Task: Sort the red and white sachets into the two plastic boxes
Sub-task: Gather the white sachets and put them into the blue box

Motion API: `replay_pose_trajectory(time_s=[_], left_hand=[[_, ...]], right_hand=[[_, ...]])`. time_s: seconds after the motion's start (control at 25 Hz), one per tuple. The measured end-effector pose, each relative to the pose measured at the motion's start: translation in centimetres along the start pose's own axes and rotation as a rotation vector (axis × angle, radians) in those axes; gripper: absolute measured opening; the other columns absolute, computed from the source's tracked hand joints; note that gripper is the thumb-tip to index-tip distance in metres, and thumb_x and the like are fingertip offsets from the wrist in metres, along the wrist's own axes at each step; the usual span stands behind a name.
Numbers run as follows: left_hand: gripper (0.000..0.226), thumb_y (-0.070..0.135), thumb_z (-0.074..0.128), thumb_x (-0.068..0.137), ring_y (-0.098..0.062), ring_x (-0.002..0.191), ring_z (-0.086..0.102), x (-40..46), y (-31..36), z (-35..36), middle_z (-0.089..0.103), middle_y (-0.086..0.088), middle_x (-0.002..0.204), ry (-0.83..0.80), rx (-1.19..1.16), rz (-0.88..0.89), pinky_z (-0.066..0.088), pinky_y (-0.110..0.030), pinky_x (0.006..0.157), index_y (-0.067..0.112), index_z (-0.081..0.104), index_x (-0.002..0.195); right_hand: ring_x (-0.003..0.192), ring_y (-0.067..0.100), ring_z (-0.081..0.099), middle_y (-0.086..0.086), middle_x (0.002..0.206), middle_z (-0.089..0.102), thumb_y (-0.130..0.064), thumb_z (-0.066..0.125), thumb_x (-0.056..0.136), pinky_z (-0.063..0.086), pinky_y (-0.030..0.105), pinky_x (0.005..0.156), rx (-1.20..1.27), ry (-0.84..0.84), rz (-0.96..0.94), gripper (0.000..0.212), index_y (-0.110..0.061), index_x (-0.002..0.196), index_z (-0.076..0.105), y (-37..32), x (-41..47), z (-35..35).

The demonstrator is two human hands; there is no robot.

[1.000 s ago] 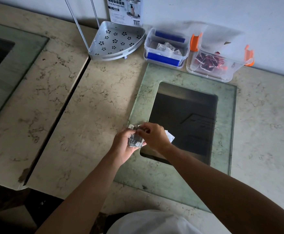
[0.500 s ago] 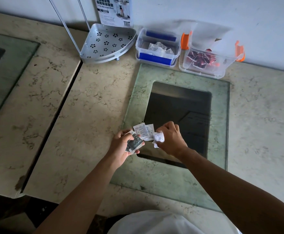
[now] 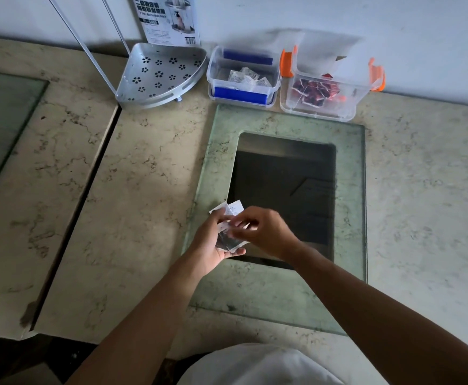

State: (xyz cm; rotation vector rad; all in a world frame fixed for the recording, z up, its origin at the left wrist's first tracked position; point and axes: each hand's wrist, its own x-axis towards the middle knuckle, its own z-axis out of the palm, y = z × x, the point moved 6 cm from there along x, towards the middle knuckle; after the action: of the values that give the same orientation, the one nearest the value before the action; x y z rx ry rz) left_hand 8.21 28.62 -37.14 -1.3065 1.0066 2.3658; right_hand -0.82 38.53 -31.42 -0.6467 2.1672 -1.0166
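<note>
My left hand holds a small stack of white sachets over the glass panel's left edge. My right hand has its fingertips at that stack, pinching a white sachet against it. Two more white sachets lie on the glass just beyond my hands. At the back, the blue-clipped plastic box holds several white sachets, and the orange-clipped plastic box to its right holds several red sachets.
A perforated metal corner shelf with wire legs stands left of the boxes, a printed card behind it against the wall. The glass panel covers a dark recess in the marble counter. A gap splits the counter at left.
My right hand, which had lifted a white sachet off to the right, has come back to the stack in my left hand. The view has shifted slightly.
</note>
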Motion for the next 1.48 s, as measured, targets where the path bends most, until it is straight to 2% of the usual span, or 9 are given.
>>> replay_pose_trajectory(time_s=[0.12, 0.2, 0.32, 0.6, 0.72, 0.8, 1.04, 1.36, 1.48], left_hand=[[0.025, 0.01, 0.065, 0.089, -0.041, 0.081, 0.07, 0.1, 0.6, -0.8, 0.067, -0.027, 0.105, 0.044, -0.015, 0.097, 0.054, -0.037, 0.054, 0.009, 0.06, 0.113], [0.025, -0.001, 0.062, 0.089, -0.047, 0.089, 0.07, -0.1, 0.7, -1.5, 0.07, -0.028, 0.104, 0.069, -0.038, 0.104, 0.054, -0.036, 0.053, 0.011, 0.059, 0.111], [0.024, 0.0, 0.058, 0.091, -0.049, 0.091, 0.071, -0.4, 0.7, -1.9, 0.069, -0.028, 0.107, 0.076, -0.056, 0.106, 0.053, -0.036, 0.055, 0.011, 0.06, 0.112], [0.027, 0.025, 0.064, 0.089, -0.045, 0.089, 0.073, -0.4, 1.2, -1.1, 0.07, -0.03, 0.113, 0.094, 0.029, 0.065, 0.055, -0.037, 0.057, 0.01, 0.064, 0.111], [0.039, 0.045, 0.065, 0.092, -0.041, 0.082, 0.071, -0.1, 1.7, -0.1, 0.072, -0.025, 0.099, 0.013, 0.05, 0.065, 0.057, -0.043, 0.062, 0.009, 0.064, 0.107], [0.032, 0.036, 0.068, 0.092, -0.034, 0.078, 0.072, 0.0, 2.4, 0.0, 0.071, -0.019, 0.096, -0.023, 0.037, 0.134, 0.058, -0.045, 0.063, 0.009, 0.064, 0.109], [0.032, -0.004, 0.071, 0.083, -0.04, 0.082, 0.069, -0.3, 3.2, -5.0, 0.068, -0.028, 0.107, 0.138, -0.056, 0.218, 0.056, -0.039, 0.057, 0.007, 0.063, 0.112], [0.015, 0.001, 0.063, 0.088, -0.036, 0.075, 0.07, -0.5, 3.4, -8.3, 0.066, -0.02, 0.095, 0.252, -0.051, 0.273, 0.058, -0.049, 0.064, 0.007, 0.065, 0.102], [0.013, 0.004, 0.058, 0.092, -0.034, 0.072, 0.072, -0.7, 3.9, -8.4, 0.065, -0.02, 0.097, 0.271, -0.009, 0.294, 0.059, -0.053, 0.064, 0.006, 0.064, 0.103]], right_hand=[[0.065, 0.001, 0.059, -0.009, 0.08, 0.07, -0.037, 0.067, 0.09, 0.048, 0.026, 0.063, 0.077, 0.103, 0.092, 0.022, -0.016, 0.09, 0.077, 1.7, 0.1, 0.2], [0.088, 0.008, 0.059, -0.001, 0.103, 0.065, -0.033, 0.069, 0.087, 0.053, 0.031, 0.079, -0.106, 0.281, 0.192, 0.026, -0.017, 0.108, 0.072, 3.8, 0.2, -0.9], [0.12, 0.025, 0.043, 0.006, 0.13, 0.043, -0.044, 0.077, 0.077, 0.046, 0.037, 0.099, -0.49, 0.166, 0.287, 0.068, -0.02, 0.134, 0.05, 6.2, -0.1, -0.2], [0.074, 0.014, 0.061, -0.003, 0.086, 0.066, -0.021, 0.074, 0.082, 0.05, 0.025, 0.061, -0.074, 0.283, 0.159, 0.015, -0.018, 0.089, 0.062, 4.1, 0.0, -2.1], [0.073, 0.005, 0.059, -0.004, 0.091, 0.063, -0.018, 0.08, 0.078, 0.049, 0.015, 0.065, -0.055, 0.219, -0.151, 0.018, -0.015, 0.091, 0.068, -0.1, -0.6, -0.7], [0.084, 0.006, 0.06, -0.003, 0.102, 0.061, -0.023, 0.079, 0.079, 0.05, 0.014, 0.074, -0.052, 0.065, -0.223, 0.025, -0.018, 0.102, 0.071, -1.0, -0.6, 1.2], [0.09, 0.007, 0.058, 0.0, 0.112, 0.068, -0.003, 0.054, 0.086, 0.039, 0.009, 0.068, -0.047, 0.061, 0.073, 0.033, -0.02, 0.101, 0.077, 0.7, 2.8, 1.6], [0.109, 0.027, 0.054, 0.006, 0.114, 0.057, -0.043, 0.071, 0.082, 0.049, 0.038, 0.09, -0.638, 0.074, 0.138, 0.043, -0.015, 0.114, 0.062, 0.9, 4.7, 4.0], [0.091, 0.023, 0.059, 0.001, 0.094, 0.061, -0.02, 0.072, 0.082, 0.046, 0.03, 0.07, -0.301, 0.098, 0.157, 0.014, -0.018, 0.087, 0.059, 0.1, 5.1, 3.9]])
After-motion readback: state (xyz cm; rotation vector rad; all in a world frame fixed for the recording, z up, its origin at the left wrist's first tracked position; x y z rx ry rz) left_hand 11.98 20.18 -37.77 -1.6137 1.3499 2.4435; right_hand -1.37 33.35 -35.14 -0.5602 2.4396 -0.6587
